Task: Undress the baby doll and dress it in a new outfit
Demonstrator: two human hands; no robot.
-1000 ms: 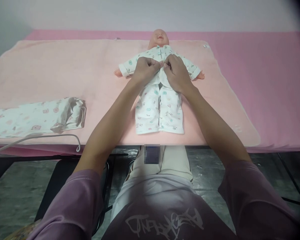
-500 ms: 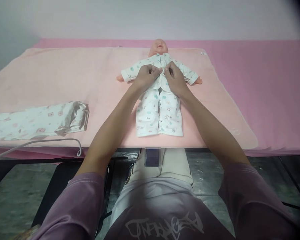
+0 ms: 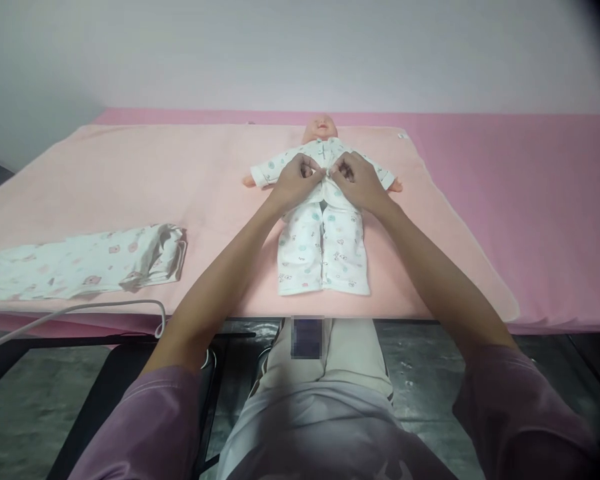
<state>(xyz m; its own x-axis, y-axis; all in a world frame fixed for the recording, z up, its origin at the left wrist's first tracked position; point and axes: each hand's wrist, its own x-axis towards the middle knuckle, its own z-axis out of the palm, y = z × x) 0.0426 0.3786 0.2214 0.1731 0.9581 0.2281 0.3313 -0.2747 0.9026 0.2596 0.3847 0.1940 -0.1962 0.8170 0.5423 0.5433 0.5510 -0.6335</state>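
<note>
A baby doll lies on its back with its head away from me and its arms spread. It wears a white printed top and matching white pants. My left hand pinches the front of the top from the left side of the chest. Opposite it, my right hand pinches the other side of the front. The fingertips nearly meet at the middle of the top. Whatever small fastening may be between them is hidden.
A pink blanket lies under the doll on a darker pink covered table. At left is folded white printed cloth. A white cable runs along the front edge. Below at left stands a black chair.
The view has tilted up, so everything sits lower in the picture. Both hands stay at the front of the top, their fingers shifting slightly.
</note>
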